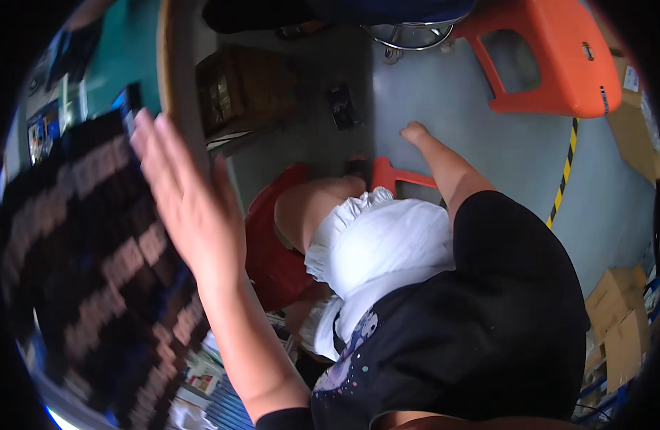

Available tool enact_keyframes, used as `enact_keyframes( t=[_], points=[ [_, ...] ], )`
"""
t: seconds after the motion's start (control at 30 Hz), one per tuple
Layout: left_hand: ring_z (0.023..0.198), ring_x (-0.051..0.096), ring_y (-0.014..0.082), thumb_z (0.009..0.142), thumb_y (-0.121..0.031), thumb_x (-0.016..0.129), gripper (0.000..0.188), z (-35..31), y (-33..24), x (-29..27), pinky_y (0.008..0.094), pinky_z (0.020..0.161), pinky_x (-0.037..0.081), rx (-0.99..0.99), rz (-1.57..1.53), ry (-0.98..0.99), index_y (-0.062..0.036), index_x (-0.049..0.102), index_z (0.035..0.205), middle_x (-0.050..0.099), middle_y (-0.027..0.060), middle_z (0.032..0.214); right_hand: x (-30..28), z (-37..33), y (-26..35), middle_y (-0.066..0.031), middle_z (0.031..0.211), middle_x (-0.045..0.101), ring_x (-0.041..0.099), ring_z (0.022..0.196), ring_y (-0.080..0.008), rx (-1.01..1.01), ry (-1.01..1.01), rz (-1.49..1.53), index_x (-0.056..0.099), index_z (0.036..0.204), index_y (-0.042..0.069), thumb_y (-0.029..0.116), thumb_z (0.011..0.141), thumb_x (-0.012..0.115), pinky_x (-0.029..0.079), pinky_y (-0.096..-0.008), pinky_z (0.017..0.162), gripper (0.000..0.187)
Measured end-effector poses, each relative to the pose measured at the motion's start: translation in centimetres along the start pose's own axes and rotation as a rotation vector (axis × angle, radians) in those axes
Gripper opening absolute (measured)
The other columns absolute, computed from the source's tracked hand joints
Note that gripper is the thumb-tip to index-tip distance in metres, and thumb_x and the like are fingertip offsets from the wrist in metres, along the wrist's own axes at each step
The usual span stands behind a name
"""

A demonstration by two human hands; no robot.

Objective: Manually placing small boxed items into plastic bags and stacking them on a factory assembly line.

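Observation:
My left hand is stretched out flat at the edge of a large black panel or tray. Rows of small brownish pieces, smeared by motion, cover its dark surface. The left fingers point away from me and lie together; whether they touch the panel, I cannot tell. Out to the right, my right hand is held above the grey floor, its fingers curled in with nothing visible in them.
A red plastic stool is beneath me, beside the table edge. An orange stool stands at the far right, near yellow-black floor tape. Cardboard boxes are at the right; a brown carton sits under the table.

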State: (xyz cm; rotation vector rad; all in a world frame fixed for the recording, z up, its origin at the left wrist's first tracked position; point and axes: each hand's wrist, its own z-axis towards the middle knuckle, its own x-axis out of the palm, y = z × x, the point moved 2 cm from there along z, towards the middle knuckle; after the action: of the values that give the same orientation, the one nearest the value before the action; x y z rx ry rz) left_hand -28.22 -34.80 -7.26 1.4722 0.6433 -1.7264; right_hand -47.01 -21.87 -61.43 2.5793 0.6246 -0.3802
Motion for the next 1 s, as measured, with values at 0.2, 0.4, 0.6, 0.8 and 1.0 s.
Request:
enact_keyframes(
  t=[0.2, 0.4, 0.6, 0.8, 1.0],
  points=[
    [0.139, 0.025, 0.0417, 0.1, -0.024, 0.038, 0.054, -0.7, 0.8, -1.3, 0.0543, 0.112, 0.023, -0.049, 0.17, 0.142, -0.0068, 0.022, 0.148, 0.027, 0.0216, 0.15, 2.6, 4.9, 9.8, -0.0202, 0.125, 0.057, 0.054, 0.116, -0.0357, -0.042, 0.001, 0.11, 0.06, 0.119, 0.002, 0.037, 0.079, 0.061, 0.043, -0.0402, 0.099, 0.053],
    [0.138, 0.027, 0.0401, 0.098, -0.023, 0.046, 0.056, -2.4, 1.5, -3.3, 0.0537, 0.112, 0.023, -0.261, 0.157, 0.184, -0.0023, 0.026, 0.147, 0.028, 0.0228, 0.149, 6.1, 11.0, 16.3, -0.0216, 0.107, 0.065, 0.061, 0.104, -0.0353, -0.258, 0.115, 0.068, 0.06, 0.117, 0.003, 0.036, 0.079, 0.063, 0.046, -0.0425, 0.092, 0.05],
    [0.138, 0.028, 0.0399, 0.097, -0.023, 0.047, 0.056, -0.2, 2.1, -1.2, 0.0529, 0.112, 0.023, -0.299, 0.135, 0.227, -0.0018, 0.029, 0.145, 0.029, 0.0228, 0.149, 10.4, 20.4, 13.0, -0.0262, 0.119, 0.058, 0.055, 0.114, -0.036, -0.363, -0.173, -0.033, 0.051, 0.133, 0.012, 0.034, 0.079, 0.062, 0.042, -0.0418, 0.098, 0.059],
    [0.137, 0.029, 0.0397, 0.097, -0.023, 0.048, 0.055, 0.1, 2.0, -1.3, 0.0522, 0.111, 0.024, -0.373, 0.16, 0.257, -0.0014, 0.031, 0.144, 0.03, 0.0227, 0.148, 8.4, 18.3, 18.5, -0.0061, 0.155, 0.021, 0.02, 0.142, -0.0331, -0.145, 0.116, -0.298, 0.031, 0.147, 0.022, 0.039, 0.087, 0.05, 0.025, -0.0456, 0.114, 0.065],
    [0.137, 0.029, 0.0395, 0.096, -0.023, 0.049, 0.054, 1.2, 1.9, -0.7, 0.0514, 0.111, 0.024, -0.363, 0.152, 0.272, -0.0009, 0.034, 0.143, 0.031, 0.0227, 0.148, 9.3, 21.8, 19.1, -0.0172, 0.135, 0.049, 0.047, 0.124, -0.0352, -0.158, 0.075, -0.3, 0.055, 0.124, 0.003, 0.035, 0.086, 0.056, 0.035, -0.0479, 0.107, 0.05]
  ],
)
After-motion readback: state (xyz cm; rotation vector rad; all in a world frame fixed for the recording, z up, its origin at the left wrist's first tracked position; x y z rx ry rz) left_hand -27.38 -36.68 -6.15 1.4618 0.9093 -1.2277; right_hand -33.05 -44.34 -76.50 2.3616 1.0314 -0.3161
